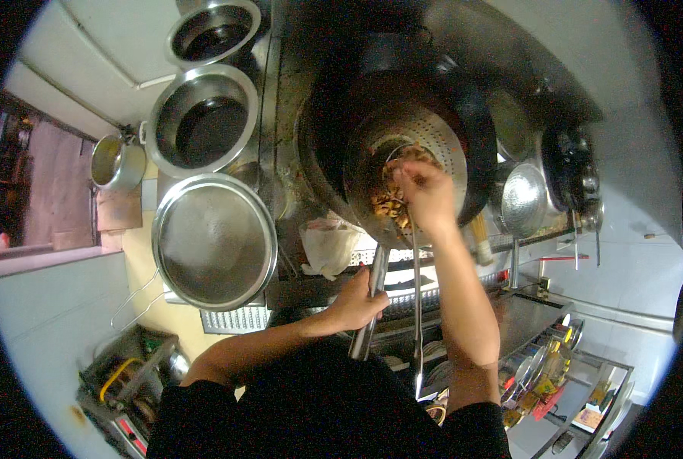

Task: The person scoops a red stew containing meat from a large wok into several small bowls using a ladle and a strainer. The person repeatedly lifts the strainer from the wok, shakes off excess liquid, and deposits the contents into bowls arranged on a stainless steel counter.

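My left hand (364,301) is closed around the metal handle (378,272) of a large perforated metal strainer (433,129), which sits over a dark wok (479,149). Brown food pieces (390,207) lie inside the strainer. A ladle with a long thin handle (418,310) rests in it, its shaft running down towards me. My right hand (427,192) is over the food and the ladle's bowl, with its fingers curled; it is blurred, and whether food is pinched between the fingertips cannot be told. Part of the ladle is hidden behind this hand.
On the left stand a lidded round metal pot (215,241), two open pots (212,135) (215,40) and a smaller pot (109,163). A whitish cloth or bag (330,246) lies near the wok's edge. On the right are a metal pan (523,201) and seasoning containers (539,367).
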Available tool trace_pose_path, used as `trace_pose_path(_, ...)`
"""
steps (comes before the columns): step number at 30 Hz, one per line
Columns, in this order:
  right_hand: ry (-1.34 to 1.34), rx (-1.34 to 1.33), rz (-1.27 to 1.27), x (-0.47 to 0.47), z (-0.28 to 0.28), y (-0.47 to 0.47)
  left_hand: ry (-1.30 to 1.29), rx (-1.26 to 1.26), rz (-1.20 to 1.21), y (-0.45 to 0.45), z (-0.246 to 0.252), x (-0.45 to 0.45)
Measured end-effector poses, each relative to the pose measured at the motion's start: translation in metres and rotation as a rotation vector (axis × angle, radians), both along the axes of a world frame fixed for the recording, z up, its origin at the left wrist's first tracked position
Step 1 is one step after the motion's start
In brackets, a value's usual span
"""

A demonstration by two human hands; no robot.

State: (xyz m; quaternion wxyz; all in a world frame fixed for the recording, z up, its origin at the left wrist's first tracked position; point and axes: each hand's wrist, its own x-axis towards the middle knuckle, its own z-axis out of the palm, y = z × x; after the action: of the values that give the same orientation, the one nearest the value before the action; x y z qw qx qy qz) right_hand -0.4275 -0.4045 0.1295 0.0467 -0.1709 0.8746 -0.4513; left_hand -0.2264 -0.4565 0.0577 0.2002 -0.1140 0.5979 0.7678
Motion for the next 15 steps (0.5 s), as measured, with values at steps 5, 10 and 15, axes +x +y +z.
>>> trace_pose_path(5, -0.427, -0.28, -0.14, 0.028, 0.049, 0.016, -0.038, 0.062, 0.043, -0.001, 0.01, -0.003)
trace_pose_path(10, -0.024, -0.509, 0.518, 0.112, 0.157, 0.047, -0.002, -0.027, 0.073, -0.003, 0.006, -0.002)
trace_pose_path(15, 0.023, -0.91, 0.899, 0.137, 0.213, 0.058, -0.035, 0.035, 0.045, -0.006, 0.004, -0.003)
